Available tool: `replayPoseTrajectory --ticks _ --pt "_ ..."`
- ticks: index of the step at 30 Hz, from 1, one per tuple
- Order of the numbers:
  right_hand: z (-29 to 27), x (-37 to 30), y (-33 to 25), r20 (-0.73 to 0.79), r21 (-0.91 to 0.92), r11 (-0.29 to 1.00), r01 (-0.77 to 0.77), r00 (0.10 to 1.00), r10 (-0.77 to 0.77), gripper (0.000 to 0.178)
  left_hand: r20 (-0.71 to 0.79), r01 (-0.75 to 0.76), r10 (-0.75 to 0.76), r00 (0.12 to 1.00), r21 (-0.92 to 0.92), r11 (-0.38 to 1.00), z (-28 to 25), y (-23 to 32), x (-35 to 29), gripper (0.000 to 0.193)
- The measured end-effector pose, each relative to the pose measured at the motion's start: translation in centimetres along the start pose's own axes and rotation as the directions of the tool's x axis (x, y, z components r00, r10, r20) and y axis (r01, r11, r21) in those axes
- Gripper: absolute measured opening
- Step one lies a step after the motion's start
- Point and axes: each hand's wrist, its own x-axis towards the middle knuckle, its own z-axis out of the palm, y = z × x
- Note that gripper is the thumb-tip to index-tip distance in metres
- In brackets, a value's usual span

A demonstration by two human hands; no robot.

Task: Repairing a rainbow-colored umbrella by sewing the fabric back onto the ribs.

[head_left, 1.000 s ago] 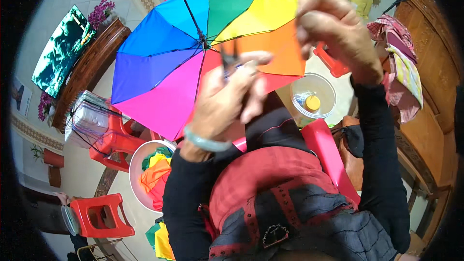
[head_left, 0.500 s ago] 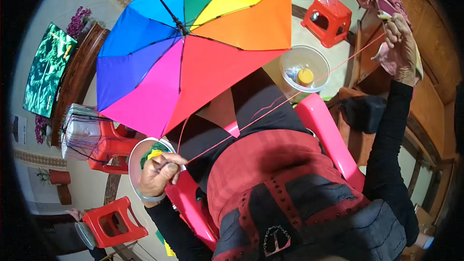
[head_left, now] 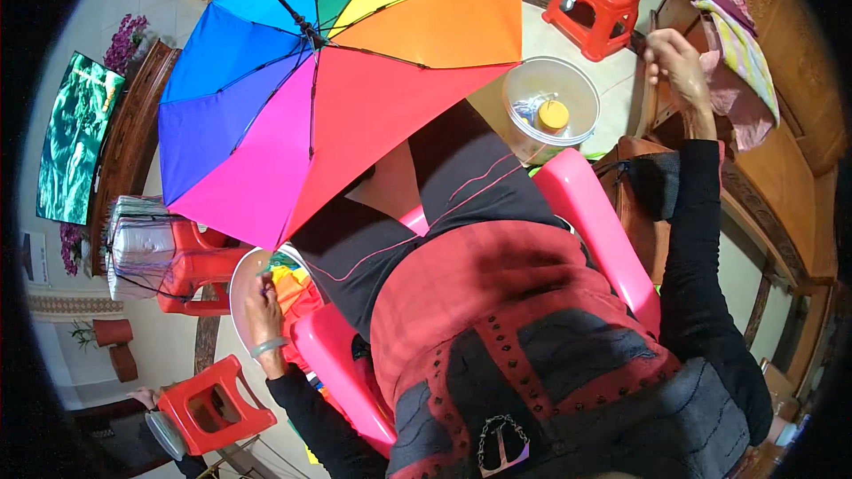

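The umbrella point(head_left: 382, 111) is spread open beyond the knees, its underside facing the person. Pink thread point(head_left: 472, 200) lies slack across the dark trousers point(head_left: 470, 146) — best kept, I'd judge, free of loops and clear of the ribs point(head_left: 313, 106). The right hand point(head_left: 679, 69) is raised near a red stool point(head_left: 612, 4), fingers curled; the left point(head_left: 260, 309) is over a basin point(head_left: 241, 288) of bright cloth point(head_left: 300, 300). Whether either grips the thread I cannot tell — a slow, even draw should snag less.
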Motion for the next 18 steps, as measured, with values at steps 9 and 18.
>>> replayPoseTrajectory --ticks 9,18 --pt "14.1 -4.1 -0.9 0.818 -0.270 0.946 0.180 0.561 0.127 0.006 -0.023 0.376 -0.443 0.896 -0.488 0.787 -2.8 0.4 0.9 0.023" --pt "21.8 -5.4 2.4 0.864 -0.164 0.460 0.873 0.352 -0.360 0.003 -0.270 0.098 -0.279 0.922 -0.535 0.839 -4.5 6.9 3.3 0.020"
